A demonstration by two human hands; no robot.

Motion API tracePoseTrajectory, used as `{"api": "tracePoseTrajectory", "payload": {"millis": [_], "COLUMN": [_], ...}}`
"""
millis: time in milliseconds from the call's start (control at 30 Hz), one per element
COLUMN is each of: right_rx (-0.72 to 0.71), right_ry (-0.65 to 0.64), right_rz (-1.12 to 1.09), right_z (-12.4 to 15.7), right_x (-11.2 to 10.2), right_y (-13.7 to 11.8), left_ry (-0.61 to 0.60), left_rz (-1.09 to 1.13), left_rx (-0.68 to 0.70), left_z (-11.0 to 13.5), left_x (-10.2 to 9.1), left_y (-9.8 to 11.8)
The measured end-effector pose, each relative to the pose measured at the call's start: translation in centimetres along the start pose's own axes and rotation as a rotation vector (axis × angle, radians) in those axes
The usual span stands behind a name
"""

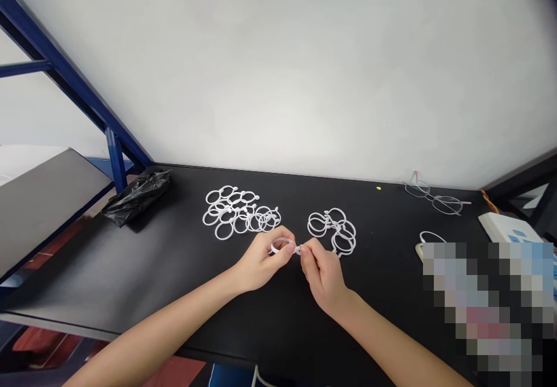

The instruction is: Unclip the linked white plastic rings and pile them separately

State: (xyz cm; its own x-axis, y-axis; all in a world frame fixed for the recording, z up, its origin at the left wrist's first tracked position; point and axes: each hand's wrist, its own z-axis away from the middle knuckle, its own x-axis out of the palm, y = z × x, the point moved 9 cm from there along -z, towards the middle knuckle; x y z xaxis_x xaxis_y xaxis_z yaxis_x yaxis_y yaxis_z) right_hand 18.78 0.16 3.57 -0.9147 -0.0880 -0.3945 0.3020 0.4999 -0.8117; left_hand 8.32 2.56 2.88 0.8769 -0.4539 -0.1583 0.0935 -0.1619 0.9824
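Observation:
Between my two hands is a white plastic ring (275, 248) with a small tab or eyelet, held above the black table. My left hand (265, 259) pinches the ring's band between thumb and fingers. At the ring's small end, my right hand (321, 268) is closed with thumb and forefinger pressed together; the fingers hide most of that end. A larger pile of similar white rings (224, 231) lies beyond my left hand, several overlapping. Past my right hand is a smaller cluster of white rings (343, 236).
A crumpled black plastic bag (139, 195) lies at the left of the black table (165, 259). Eyeglasses (446, 204) rest at the back right, near a white box (509, 230). A blurred-out object (483, 311) is at right. Blue metal framing (115, 155) rises on the left.

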Motion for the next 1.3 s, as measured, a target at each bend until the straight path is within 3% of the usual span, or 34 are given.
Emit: {"api": "tracePoseTrajectory", "payload": {"millis": [1300], "right_rx": [0.025], "right_ry": [-0.022], "right_rz": [0.022], "right_z": [-0.13], "right_x": [-0.03], "right_y": [0.28], "left_ry": [-0.035], "left_rz": [-0.063], "left_rx": [-0.018], "left_z": [-0.14], "left_x": [-0.09], "left_y": [-0.42]}}
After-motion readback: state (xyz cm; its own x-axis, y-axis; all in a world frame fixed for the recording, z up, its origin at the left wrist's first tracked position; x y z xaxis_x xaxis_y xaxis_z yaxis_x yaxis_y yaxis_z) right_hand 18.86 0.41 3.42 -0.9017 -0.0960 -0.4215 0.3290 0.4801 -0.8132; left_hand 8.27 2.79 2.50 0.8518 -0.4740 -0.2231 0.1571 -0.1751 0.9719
